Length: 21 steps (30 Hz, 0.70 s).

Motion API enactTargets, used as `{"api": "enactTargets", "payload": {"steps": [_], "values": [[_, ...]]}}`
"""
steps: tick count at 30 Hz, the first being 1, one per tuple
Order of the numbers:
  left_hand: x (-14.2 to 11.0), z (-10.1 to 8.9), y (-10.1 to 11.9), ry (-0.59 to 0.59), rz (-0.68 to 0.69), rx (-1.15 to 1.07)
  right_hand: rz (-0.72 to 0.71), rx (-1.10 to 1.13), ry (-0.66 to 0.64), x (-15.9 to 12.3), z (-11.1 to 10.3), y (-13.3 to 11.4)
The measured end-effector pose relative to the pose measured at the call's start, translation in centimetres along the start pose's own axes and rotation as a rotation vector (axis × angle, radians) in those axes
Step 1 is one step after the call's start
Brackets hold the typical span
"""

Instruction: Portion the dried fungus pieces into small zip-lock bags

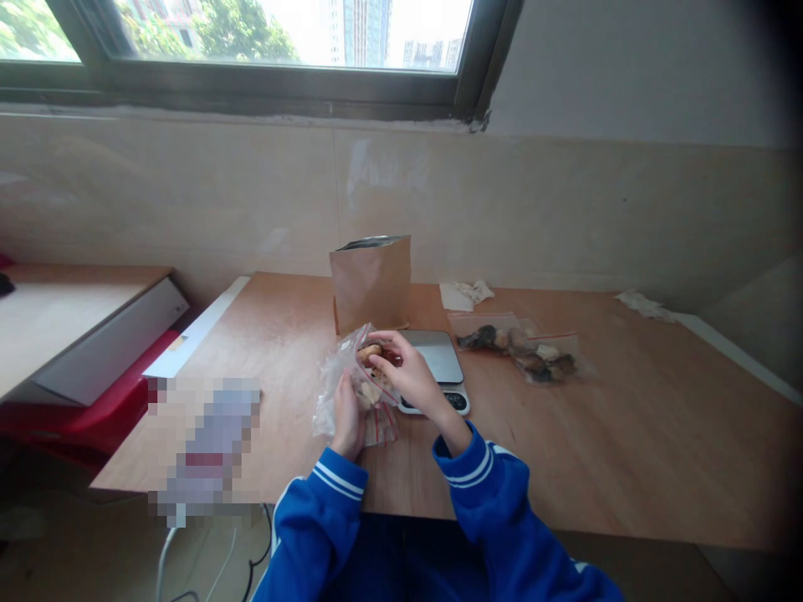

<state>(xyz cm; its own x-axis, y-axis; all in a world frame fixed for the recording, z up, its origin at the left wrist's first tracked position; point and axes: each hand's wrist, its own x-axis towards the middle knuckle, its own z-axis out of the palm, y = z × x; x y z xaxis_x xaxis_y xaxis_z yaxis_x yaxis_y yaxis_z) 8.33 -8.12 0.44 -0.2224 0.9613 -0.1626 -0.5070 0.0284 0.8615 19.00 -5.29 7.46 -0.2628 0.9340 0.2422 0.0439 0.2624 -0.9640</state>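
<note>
My left hand (349, 418) is closed round a clear zip bag (329, 385) with a red seal line, held over the table in front of a paper pouch. Pale pieces show inside it. My right hand (411, 376) is at the bag's mouth, its fingers curled round a brown piece that looks like a dried mushroom (370, 353). More flat zip bags (382, 428) with red seals lie under the hands. Right beside them stands a white kitchen scale (441, 358) with a metal plate, partly covered by my right hand; its display cannot be read.
Behind the hands an open brown paper pouch (371, 284) stands upright. Filled zip bags (544, 361) with dark and tan pieces lie right of the scale. Crumpled tissue (473, 293) lies at the back. A blurred-out object (217, 443) is at the table's left edge, with cables below.
</note>
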Motion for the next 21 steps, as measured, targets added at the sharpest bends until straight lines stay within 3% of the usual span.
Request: {"api": "enactTargets", "payload": {"steps": [3, 6, 9, 14, 17, 21], "values": [[-0.4, 0.5, 0.5, 0.105, -0.077, -0.121, -0.064, 0.033, 0.047, 0.5, -0.9, -1.0], [-0.5, 0.6, 0.8, 0.13, -0.144, -0.152, -0.174, 0.073, 0.109, 3.0, -2.2, -3.0], [-0.4, 0.4, 0.8, 0.131, -0.179, -0.173, -0.429, 0.002, 0.21, 7.6, -3.6, -6.2], [-0.3, 0.0, 0.6, 0.079, -0.17, -0.195, -0.819, -0.347, 0.359, 15.7, -4.3, -10.5], [-0.3, 0.0, 0.5, 0.056, -0.146, -0.199, -0.854, -0.589, 0.353, 18.2, -3.6, -9.6], [-0.3, 0.0, 0.5, 0.064, -0.152, -0.199, -0.737, -0.708, 0.225, 19.5, -3.4, -5.5]]}}
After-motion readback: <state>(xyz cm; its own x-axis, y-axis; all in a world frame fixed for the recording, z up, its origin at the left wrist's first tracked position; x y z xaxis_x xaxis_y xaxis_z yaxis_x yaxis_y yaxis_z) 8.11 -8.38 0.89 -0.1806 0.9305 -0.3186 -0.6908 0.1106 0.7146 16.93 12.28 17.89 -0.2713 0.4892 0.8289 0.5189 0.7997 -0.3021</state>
